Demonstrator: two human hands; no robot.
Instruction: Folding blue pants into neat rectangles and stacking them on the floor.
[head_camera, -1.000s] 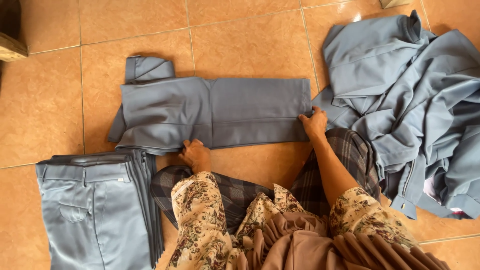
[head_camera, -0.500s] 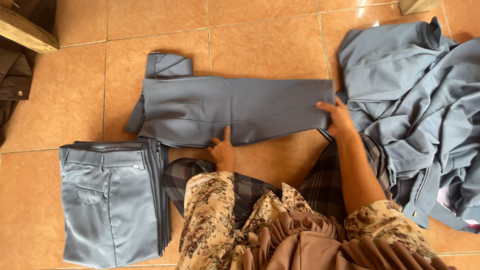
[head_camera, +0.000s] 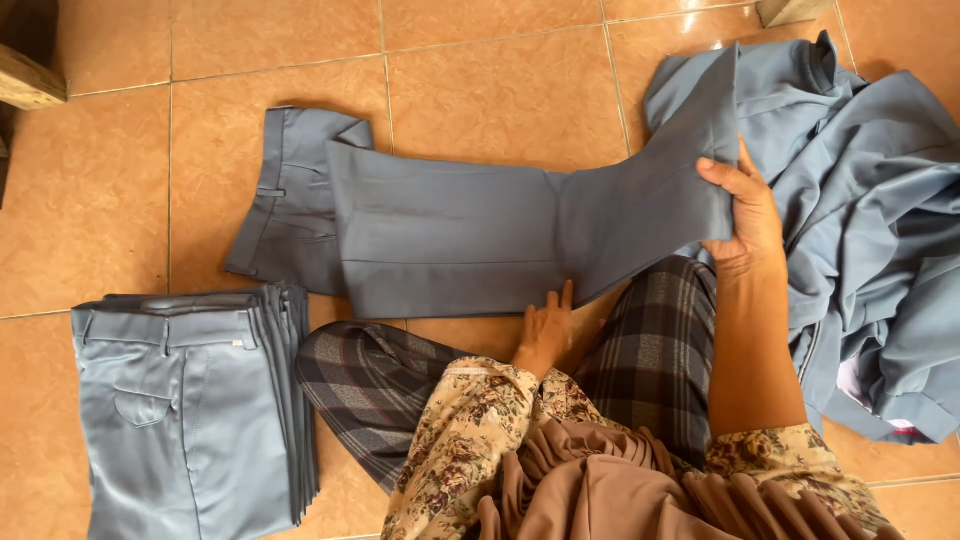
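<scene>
A pair of grey-blue trousers (head_camera: 440, 240) lies across the tan floor tiles (head_camera: 480, 70) in the middle of the scene, waistband to the left, legs running right. The leg end is lifted off the floor on the right side, raised and turned up where the right hand (head_camera: 745, 215) has it. That hand's fingers are closed over the edge of the cloth, thumb on the near face and the other fingers wrapped behind, so the hem is pinched firmly between them. The left hand (head_camera: 545, 335) rests at the near edge of the trousers, about midway along the legs; its fingers are stretched out and loosely spread, pressing flat on the fabric and holding nothing.

To the near left sits a stack of folded trousers (head_camera: 190, 410) in the same grey-blue, waistbands toward the far side, a back pocket showing on the top pair. It lies just beside the person's knee, which is covered by a dark plaid sarong (head_camera: 370, 385). On the right, a loose heap of unfolded grey-blue garments (head_camera: 870, 200) spreads from the far edge down toward the near right, directly behind the raised leg end and the right hand, and touching the plaid cloth over the other leg. The sleeves are a floral print (head_camera: 450, 450), and a brown pleated cloth (head_camera: 600, 490) hangs in the near centre, hiding part of the lap. A wooden piece (head_camera: 30, 80) juts in at the far left corner.
</scene>
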